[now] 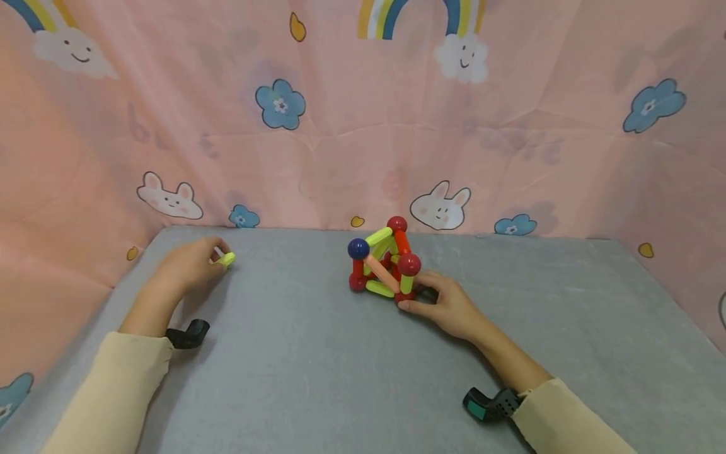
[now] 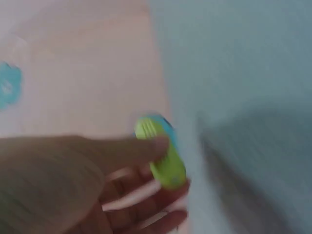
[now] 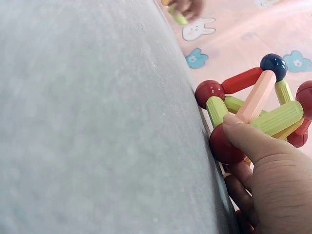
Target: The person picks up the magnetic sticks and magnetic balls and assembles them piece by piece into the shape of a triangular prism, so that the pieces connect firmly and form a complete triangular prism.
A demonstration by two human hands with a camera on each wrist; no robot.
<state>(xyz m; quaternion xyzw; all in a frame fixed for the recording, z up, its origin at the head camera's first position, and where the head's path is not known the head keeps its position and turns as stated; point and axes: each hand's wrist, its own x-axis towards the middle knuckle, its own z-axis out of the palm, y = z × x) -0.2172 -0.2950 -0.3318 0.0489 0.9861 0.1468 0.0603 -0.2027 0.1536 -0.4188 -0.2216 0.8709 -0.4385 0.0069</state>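
Observation:
Over the left side of the table, my left hand pinches a yellow-green magnetic rod. In the left wrist view the thumb lies across this rod, with the fingers behind it. My right hand grips the lower front red ball of a magnetic ball-and-rod frame standing on the table. Red balls and one dark blue ball form its corners, joined by red, yellow-green and peach rods. In the right wrist view the thumb presses on the ball near the rod ends; the fingertips are partly hidden.
A grey cloth-covered table lies beneath both hands. Behind it and at the sides hangs a pink curtain printed with rabbits, flowers and rainbows. Black straps with camera mounts sit on the wrists.

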